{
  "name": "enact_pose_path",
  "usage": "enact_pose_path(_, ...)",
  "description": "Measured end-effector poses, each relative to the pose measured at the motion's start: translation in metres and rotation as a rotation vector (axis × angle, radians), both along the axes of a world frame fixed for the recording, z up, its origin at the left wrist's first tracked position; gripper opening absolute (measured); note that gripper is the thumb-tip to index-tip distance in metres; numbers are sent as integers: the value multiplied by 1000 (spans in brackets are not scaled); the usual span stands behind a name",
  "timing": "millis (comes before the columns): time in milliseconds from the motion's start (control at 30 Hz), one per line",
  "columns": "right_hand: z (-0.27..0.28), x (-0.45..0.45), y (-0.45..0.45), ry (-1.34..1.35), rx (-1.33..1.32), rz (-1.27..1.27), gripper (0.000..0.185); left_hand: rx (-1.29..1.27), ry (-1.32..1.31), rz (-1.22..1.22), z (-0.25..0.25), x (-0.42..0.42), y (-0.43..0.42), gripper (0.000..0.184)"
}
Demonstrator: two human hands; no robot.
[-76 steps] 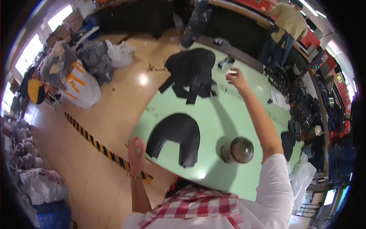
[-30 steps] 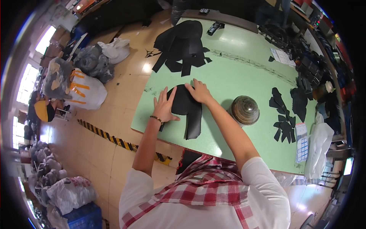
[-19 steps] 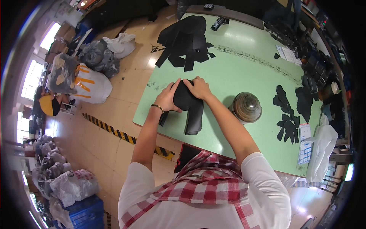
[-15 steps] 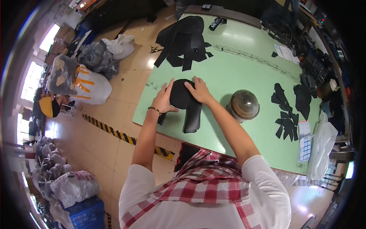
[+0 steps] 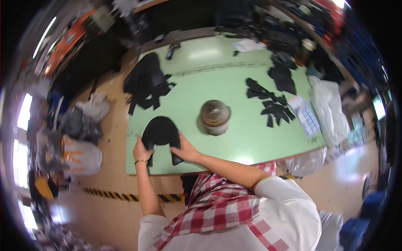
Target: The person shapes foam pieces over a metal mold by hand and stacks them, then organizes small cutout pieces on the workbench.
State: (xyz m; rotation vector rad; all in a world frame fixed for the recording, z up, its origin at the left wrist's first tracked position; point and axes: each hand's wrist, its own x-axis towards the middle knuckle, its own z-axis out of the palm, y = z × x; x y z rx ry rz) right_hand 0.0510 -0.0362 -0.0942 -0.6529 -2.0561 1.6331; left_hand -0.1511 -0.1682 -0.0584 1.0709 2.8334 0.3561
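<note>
A black arch-shaped piece [image 5: 161, 129] of sheet material, perhaps leather, is at the left front of the green table [image 5: 234, 146]. Its rounded top faces away from me and its two legs point towards me. My left hand [image 5: 142, 150] grips the left leg, thumb on top and fingers at the outer edge. On the other side my right hand [image 5: 186, 149] holds the right leg, the thumb across it and some fingers hidden. A domed brown-grey weight-like object [image 5: 215, 117] stands to the right of my right hand.
Stacked black cut pieces [image 5: 146, 79] lie at the far left of the table. Loose black scraps [image 5: 272, 104], a printed sheet [image 5: 305, 116] and a white plastic bag [image 5: 328, 111] are on the right. Filled bags [image 5: 81, 154] stand on the floor at left.
The view has swung to the right. My right hand has come down from the rounded top to the right leg, and my left hand now grips the left leg.
</note>
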Motion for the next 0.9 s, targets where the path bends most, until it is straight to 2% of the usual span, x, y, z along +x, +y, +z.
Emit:
enact_pose_path(100,-3,4,0,80,-60,2,99,-30,-23,14,2,2,2,117)
enact_pose_path(167,-16,-1,-3,116,39,-44,93,-9,-23,55,-2,3,-2,118)
enact_pose_path(233,-40,-11,0,268,30,13,93,-19,-58,105,3,8,-3,119)
enact_pose_path(333,-11,7,10,82,94,163,104,-65,-75,159,6,9,0,118)
enact_pose_path(367,19,21,9,-73,249,144,97,-88,-72,158,9,10,0,118)
enact_pose_path(433,72,35,24,327,421,78,64,-84,-94,145,10,7,1,118)
enact_pose_path(533,169,75,58,143,473,110,25,-55,-80,104,-5,-4,-4,119)
enact_pose_path(567,180,80,68,295,662,-146,18,-30,-82,92,-10,-5,-6,119)
enact_pose_path(633,190,91,95,175,839,-233,24,23,-83,64,-9,-4,-10,119)
enact_pose_path(733,139,77,130,131,1260,-403,33,127,-333,-4,13,-3,-19,134)
enact_pose_path(833,123,76,129,-176,1138,-238,39,187,-459,-19,25,-7,-11,136)
enact_pose_path(900,120,75,130,-197,1143,-244,40,181,-505,6,35,-11,-9,135)
